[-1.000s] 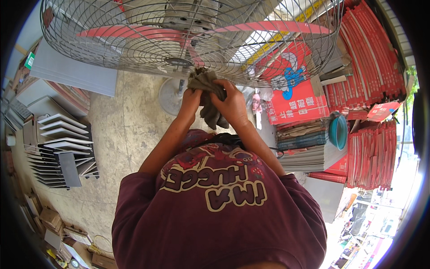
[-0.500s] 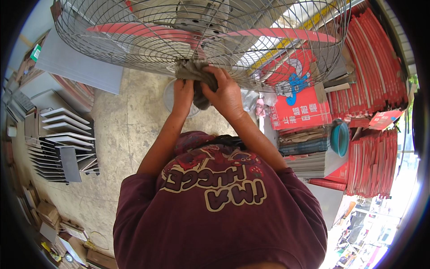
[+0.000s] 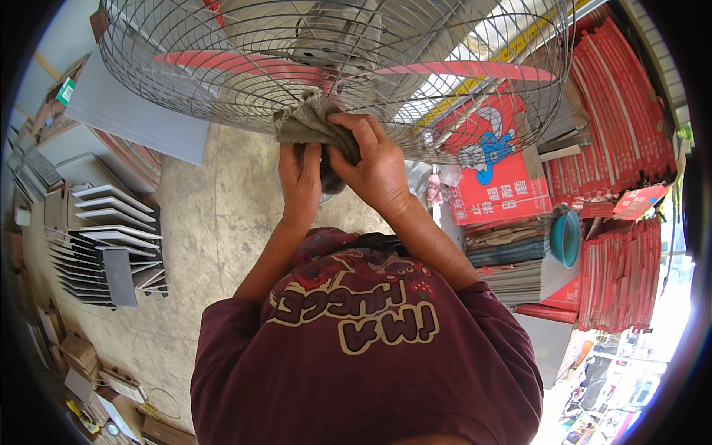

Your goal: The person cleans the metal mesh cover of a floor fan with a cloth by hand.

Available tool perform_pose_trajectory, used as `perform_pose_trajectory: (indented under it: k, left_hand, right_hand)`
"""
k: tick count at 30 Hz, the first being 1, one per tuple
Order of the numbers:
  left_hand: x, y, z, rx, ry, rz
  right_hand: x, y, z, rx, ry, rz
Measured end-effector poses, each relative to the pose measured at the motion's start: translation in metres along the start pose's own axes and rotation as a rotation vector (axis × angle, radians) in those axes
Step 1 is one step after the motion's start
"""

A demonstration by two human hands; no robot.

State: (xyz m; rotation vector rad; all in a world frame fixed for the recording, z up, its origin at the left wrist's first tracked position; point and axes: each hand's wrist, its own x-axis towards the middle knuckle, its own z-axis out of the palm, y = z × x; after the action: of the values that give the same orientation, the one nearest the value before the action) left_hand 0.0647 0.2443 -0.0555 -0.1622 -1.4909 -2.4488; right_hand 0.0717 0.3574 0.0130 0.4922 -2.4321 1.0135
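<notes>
A large fan with a round wire guard and red blades fills the top of the view. Both my hands are raised to the front of the guard, pressing a crumpled grey-brown cloth near its centre. My left hand grips the cloth's lower left part, fingers pointing up and their tips hidden under it. Closed round the right side of the cloth is my right hand, its thumb and fingers bent. Part of the cloth hangs down between the two hands.
Red cardboard stacks stand on the right, with a teal basin beside them. A red box with a blue cartoon figure leans behind the guard. On the left are a rack of panels and a large grey board above the concrete floor.
The cloth has spread wider to the left over the top of my left hand. Both hands and the fan appear slightly lower in the picture.
</notes>
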Motion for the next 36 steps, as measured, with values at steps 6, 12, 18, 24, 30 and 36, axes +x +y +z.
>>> perform_pose_trajectory:
  k: [6, 12, 18, 24, 30, 36]
  left_hand:
    - [0.011, 0.013, 0.022, 0.091, -0.133, 0.108]
    - [0.013, 0.008, 0.047, 0.259, -0.241, 0.152]
    - [0.004, -0.007, 0.076, 0.388, -0.393, 0.209]
    - [-0.006, -0.051, 0.089, 0.479, -0.462, 0.121]
    - [-0.017, -0.093, 0.080, 0.544, -0.560, -0.209]
    - [-0.034, -0.096, 0.049, 0.316, -0.473, -0.233]
  right_hand:
    - [0.006, 0.003, -0.011, -0.042, 0.118, -0.072]
    - [-0.007, 0.012, -0.034, -0.017, 0.224, 0.016]
    - [-0.037, 0.040, -0.046, 0.103, 0.322, 0.231]
    - [-0.065, 0.075, -0.042, 0.210, 0.399, 0.416]
    - [-0.099, 0.109, -0.029, 0.189, 0.341, 0.552]
    - [-0.103, 0.089, -0.029, 0.281, 0.117, 0.624]
